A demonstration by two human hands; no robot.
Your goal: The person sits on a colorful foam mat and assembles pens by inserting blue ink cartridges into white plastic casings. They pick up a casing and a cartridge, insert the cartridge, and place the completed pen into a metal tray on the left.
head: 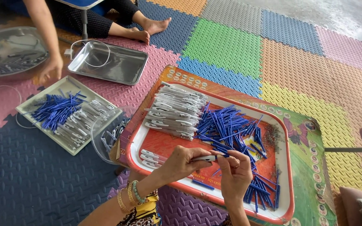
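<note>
Far left, a co-worker's hand (51,69) rests on the mat by a steel bowl (9,50) & steel pan (109,63); nearer me a grey tray (63,115) w/ blue & white parts. Centre: my red tray (281,138), white clips (176,111) stacked at its left, blue tubes (227,127) heaped mid. My left hand (181,162) is closed round a white clip piece (204,158) above the tray's front rim; right hand (234,173) pinches its tip end. I judge the piece light, stiff, smooth plastic, bit slippery; best gripped along the body, not the thin clip.
</note>
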